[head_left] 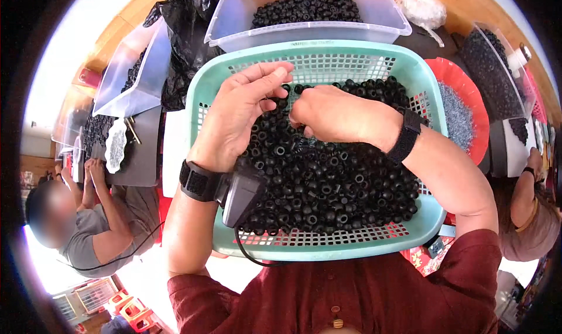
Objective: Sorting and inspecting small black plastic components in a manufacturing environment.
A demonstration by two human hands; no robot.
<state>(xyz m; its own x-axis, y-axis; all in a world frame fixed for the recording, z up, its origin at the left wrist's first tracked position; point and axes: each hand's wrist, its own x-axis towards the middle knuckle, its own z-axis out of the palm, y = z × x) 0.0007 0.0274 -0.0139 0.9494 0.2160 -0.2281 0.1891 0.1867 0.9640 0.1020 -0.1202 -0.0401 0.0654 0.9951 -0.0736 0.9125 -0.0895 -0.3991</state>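
Observation:
A green plastic basket (328,249) with a mesh bottom holds a heap of small black round pieces with holes (328,188), like large beads. Over its far left part is my left hand (249,100), thumb and fingertips brought together in a pinch. Anything between those fingertips is too small to make out. Beside it, my right hand (336,114) reaches in from the right, its fingers curled down at the black pieces. Its fingertips are largely hidden, so what they grip does not show. The two hands are close together but apart.
Behind the basket stands a clear plastic bin (304,33) of black pieces, with a black plastic bag (187,38) to its left. A red tray (477,94) of grey-blue bits sits at right. More bins (132,94) line the table; people (105,229) work on both sides.

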